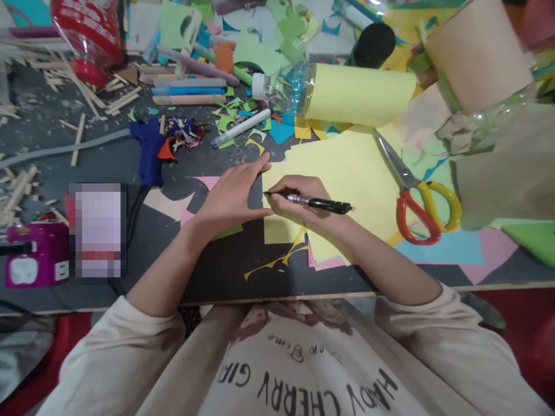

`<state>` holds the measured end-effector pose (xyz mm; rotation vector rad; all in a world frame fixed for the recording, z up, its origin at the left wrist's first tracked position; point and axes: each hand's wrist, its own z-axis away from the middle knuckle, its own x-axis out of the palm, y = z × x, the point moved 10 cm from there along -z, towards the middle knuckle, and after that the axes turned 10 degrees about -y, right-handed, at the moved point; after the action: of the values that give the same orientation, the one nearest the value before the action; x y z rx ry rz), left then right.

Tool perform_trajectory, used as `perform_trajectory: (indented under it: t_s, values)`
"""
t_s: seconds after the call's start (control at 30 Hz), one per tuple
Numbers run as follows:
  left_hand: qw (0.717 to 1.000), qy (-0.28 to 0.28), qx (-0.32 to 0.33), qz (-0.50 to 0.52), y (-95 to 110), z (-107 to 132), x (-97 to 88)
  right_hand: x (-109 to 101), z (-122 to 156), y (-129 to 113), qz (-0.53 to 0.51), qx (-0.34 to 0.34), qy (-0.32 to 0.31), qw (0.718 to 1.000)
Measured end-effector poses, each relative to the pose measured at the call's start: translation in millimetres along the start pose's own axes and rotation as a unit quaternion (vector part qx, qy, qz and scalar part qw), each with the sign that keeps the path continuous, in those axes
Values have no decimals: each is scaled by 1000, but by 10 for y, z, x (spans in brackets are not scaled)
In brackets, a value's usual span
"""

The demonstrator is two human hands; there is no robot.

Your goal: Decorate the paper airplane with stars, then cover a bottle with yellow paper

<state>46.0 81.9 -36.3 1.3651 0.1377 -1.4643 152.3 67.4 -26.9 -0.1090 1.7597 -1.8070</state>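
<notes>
Nearest, a printed shirt [299, 370]; beyond, yellow paper [278, 231] lies flat on the surface [225, 260]. Left hand [232, 190], fingers spread and empty, borders its left edge, presumably steadying it; right hand [302, 189], fingers closed round a pen [321, 202] near its tip, likely for control.

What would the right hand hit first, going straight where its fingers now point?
Likely the bare left hand, just ahead of the tip of the black-and-clear pen; relative height is unclear.

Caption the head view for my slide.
Left hand at the edge of yellow paper, right hand holding a pen, scissors lying nearby.
</notes>
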Motion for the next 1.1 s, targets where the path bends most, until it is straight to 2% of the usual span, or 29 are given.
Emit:
perform_trajectory:
  t_s: [0.17,0.37,0.6,0.83,1.03,1.1]
  values:
    - [1000,-7,-10,-8,-11,-6,9,-61,8,9,0,4,35,999]
    - [1000,2,2,0,-15,-3,13,12,1,-2,4,-17,6,1000]
    - [1000,1,-7,-8,-19,2,13,-137,24,30,0,1,64,998]
    - [1000,5,-1,-10,-21,-5,9,-42,19,21,26,-8,43,999]
    - [1000,0,-3,-9,-24,-1,10,-190,45,31,-2,-8,100,995]
    - [1000,-1,-5,-9,-17,0,4,-189,48,32,-3,-5,96,995]
